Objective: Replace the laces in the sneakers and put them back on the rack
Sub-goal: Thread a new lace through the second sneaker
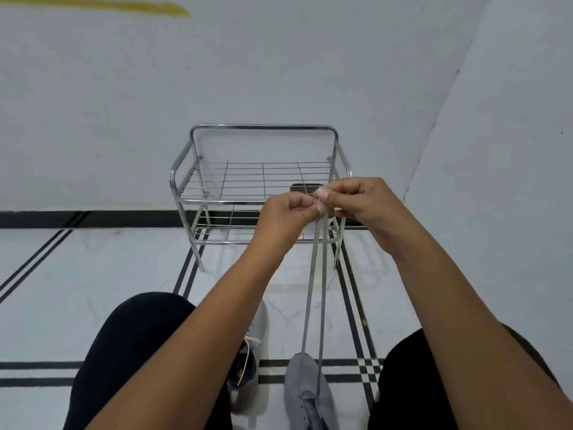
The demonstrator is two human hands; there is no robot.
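White floor tiles with dark stripes run to a pale wall, where a chrome wire shoe rack (260, 187) stands just beyond the raised hands. Both hands are closed in a pinch: the left hand (286, 212) and right hand (356, 197) meet fingertip to fingertip, holding the two ends of a grey lace (313, 274) that runs taut down to the grey sneaker (305, 389) below them, between the knees. A second sneaker (252, 346) lies under the left forearm. If the ends are uneven, the lacing will likely finish lopsided; a hard tug could lift the shoe.
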